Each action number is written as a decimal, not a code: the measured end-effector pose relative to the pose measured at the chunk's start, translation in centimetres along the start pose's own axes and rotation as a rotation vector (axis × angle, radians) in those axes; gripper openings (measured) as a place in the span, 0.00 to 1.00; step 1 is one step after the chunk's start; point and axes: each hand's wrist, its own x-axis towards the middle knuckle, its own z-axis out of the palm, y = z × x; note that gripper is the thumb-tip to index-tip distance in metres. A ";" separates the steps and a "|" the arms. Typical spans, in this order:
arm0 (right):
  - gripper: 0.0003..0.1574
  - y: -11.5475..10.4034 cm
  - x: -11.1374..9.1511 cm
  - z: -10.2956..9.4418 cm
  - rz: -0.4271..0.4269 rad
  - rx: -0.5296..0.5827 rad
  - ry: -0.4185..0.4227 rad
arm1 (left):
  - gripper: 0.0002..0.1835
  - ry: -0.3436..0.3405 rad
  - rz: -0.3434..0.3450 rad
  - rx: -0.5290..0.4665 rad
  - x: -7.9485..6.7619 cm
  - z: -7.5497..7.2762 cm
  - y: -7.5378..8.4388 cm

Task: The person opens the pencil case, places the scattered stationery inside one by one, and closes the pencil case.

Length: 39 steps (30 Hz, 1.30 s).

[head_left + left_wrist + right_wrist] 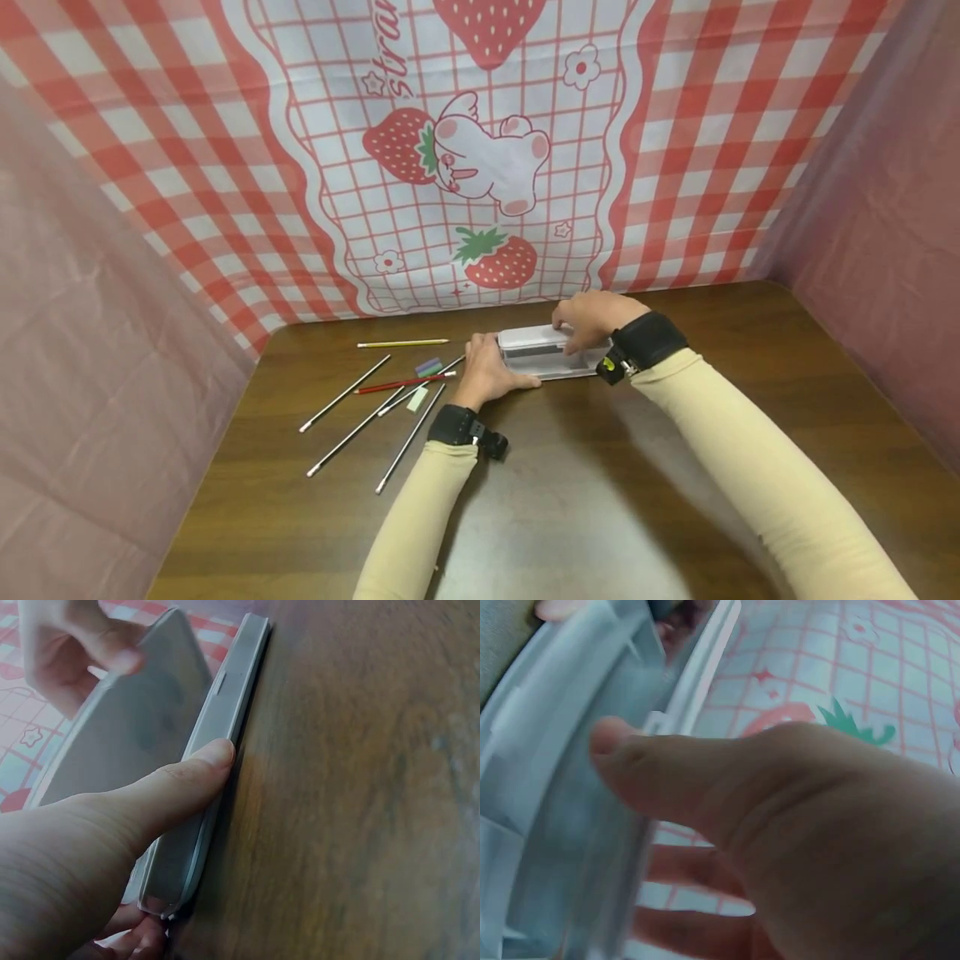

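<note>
A grey-white pencil case (551,365) lies near the back of the table with its lid (525,336) tilted up along the far side. My left hand (486,371) grips the case's left end. In the left wrist view, its thumb presses the front wall (225,697) while other fingers curl under the near corner. My right hand (596,318) holds the lid's edge between thumb and fingers. The right wrist view shows that thumb (641,765) on the lid's inner side and the fingers behind it. Pale inner walls of the case show there too.
Left of the case lie several dark pencils (347,392), a red pencil (401,384) and a yellow pencil (402,343). Among them are a purple-and-green eraser (429,367) and a pale green eraser (417,400). A strawberry-print cloth (495,150) hangs behind the table.
</note>
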 end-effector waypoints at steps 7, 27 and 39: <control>0.14 1.2 -0.5 -1.0 0.021 0.116 0.233 | 0.61 0.025 0.011 0.035 -0.1 0.0 0.1; 0.14 3.0 1.5 2.3 0.139 0.199 0.759 | 0.59 -0.013 -0.004 0.053 -0.4 -0.1 0.3; 0.18 2.7 2.1 3.6 0.159 0.192 0.697 | 0.57 -0.042 -0.012 0.073 -0.8 -0.6 0.2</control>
